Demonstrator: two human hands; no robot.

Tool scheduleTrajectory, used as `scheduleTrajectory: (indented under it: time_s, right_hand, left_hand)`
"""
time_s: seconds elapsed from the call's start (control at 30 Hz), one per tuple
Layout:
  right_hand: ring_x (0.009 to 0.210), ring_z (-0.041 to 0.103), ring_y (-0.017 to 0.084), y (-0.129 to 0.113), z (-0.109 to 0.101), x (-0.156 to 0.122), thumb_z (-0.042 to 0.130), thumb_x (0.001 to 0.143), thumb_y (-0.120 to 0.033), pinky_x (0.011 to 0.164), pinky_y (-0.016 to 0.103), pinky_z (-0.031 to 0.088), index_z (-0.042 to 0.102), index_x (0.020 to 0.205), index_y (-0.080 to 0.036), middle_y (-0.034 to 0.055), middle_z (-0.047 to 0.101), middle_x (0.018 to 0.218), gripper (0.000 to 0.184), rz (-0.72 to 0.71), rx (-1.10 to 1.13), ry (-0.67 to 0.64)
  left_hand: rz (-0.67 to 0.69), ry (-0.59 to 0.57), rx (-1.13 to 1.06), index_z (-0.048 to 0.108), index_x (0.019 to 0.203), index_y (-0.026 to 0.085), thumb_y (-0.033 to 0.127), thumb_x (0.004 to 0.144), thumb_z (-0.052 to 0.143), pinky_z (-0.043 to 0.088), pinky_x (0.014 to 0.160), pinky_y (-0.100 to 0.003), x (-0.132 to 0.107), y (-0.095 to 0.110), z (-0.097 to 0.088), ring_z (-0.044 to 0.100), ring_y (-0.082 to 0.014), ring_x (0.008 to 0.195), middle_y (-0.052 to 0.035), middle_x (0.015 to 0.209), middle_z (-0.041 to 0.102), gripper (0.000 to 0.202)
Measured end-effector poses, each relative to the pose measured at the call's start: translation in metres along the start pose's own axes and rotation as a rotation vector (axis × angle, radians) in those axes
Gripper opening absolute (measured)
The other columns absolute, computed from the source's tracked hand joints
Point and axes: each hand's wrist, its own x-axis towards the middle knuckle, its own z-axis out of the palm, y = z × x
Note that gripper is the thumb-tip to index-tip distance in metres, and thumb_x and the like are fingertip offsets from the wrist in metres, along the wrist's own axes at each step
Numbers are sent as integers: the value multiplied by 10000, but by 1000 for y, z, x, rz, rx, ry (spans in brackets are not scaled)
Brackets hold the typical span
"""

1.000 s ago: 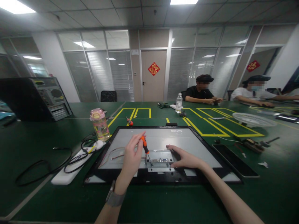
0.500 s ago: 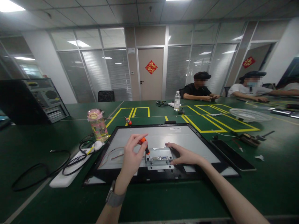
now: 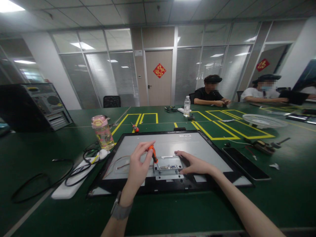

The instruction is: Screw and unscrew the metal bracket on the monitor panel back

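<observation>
A monitor panel (image 3: 197,149) lies back-up on the green table, black frame around a grey metal sheet. Near its front edge sits a small metal board cover (image 3: 168,169). My left hand (image 3: 139,166) pinches an orange-handled screwdriver (image 3: 153,154), tip down at the cover's left corner. My right hand (image 3: 194,163) lies flat with fingers spread on the cover's right side, holding it down. Thin wires (image 3: 120,163) run across the panel to the left of my left hand.
A pink-lidded bottle (image 3: 102,131), a white power strip (image 3: 74,179) with black cables, and a PC case (image 3: 37,105) are at left. A second screwdriver (image 3: 134,127), water bottle (image 3: 187,106), fan grille (image 3: 263,120), dark strip (image 3: 244,163) and two seated people lie beyond.
My left fingers have shifted around the screwdriver handle, turning it in place. My right hand has stayed on the cover. The view has tilted slightly.
</observation>
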Motion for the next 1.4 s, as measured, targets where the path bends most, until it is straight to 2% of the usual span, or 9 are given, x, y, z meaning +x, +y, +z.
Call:
scheduleTrajectory:
  time_s: [0.07,0.23,0.4,0.63,0.73,0.87,1.07,1.27,1.4]
  right_hand:
    - [1427,325,311,0,0,0,782,696,-446,1208,466,222,410,1439,-191,134,341,1558,869,-1,0,1]
    - [1426,323,330,-2,0,0,784,693,-465,1204,481,223,416,1435,-194,136,336,1561,872,7,-2,-7]
    - [1424,327,319,0,0,0,782,693,-450,1205,475,224,419,1426,-191,136,345,1556,858,-6,4,-2]
    - [1432,314,322,-1,0,0,784,690,-485,1206,479,218,415,1434,-206,127,339,1562,876,2,9,-7]
    - [1433,313,317,-1,0,0,780,696,-482,1204,484,223,406,1441,-208,127,333,1565,877,4,4,-11]
    - [1432,315,315,1,0,1,784,693,-474,1204,478,227,411,1439,-214,122,338,1562,873,-7,6,-5]
    - [1430,317,321,1,1,1,782,694,-472,1206,466,221,411,1437,-170,147,339,1558,884,-9,7,-3]
    - [1431,314,323,5,2,2,792,682,-486,1210,473,209,425,1428,-196,134,344,1558,880,-26,19,6]
    - [1431,314,319,7,2,2,790,689,-467,1209,468,215,423,1426,-183,141,339,1559,871,-27,19,7]
  left_hand:
    - [-1,23,14,718,1096,235,280,901,582,505,813,-289,0,0,1,618,-174,910,-50,969,624,242]
    - [-37,-19,-67,660,1215,225,282,955,483,493,900,-324,0,-2,3,615,-193,1032,-84,1122,633,320]
    - [-54,23,-24,722,1071,226,284,879,609,505,793,-284,1,-2,3,606,-164,865,-43,939,602,231]
    - [-134,-29,-189,623,1262,196,320,963,431,464,997,-385,0,-3,5,614,-228,1142,-111,1278,619,376]
    - [-156,-27,-194,625,1244,190,310,950,468,496,951,-365,0,-3,7,650,-211,1057,-105,1179,663,354]
    - [-76,40,-63,712,1069,222,275,881,601,510,816,-273,0,-3,7,623,-161,886,-41,951,620,225]
    - [-46,82,-1,691,1155,220,275,938,508,489,802,-264,0,0,5,589,-152,882,-46,962,579,289]
    - [-66,183,77,716,861,204,289,833,664,477,731,-267,0,-4,5,561,-138,734,-8,828,529,104]
    - [-65,141,70,707,1007,207,284,875,608,486,765,-277,0,-4,4,576,-145,780,-19,873,543,181]
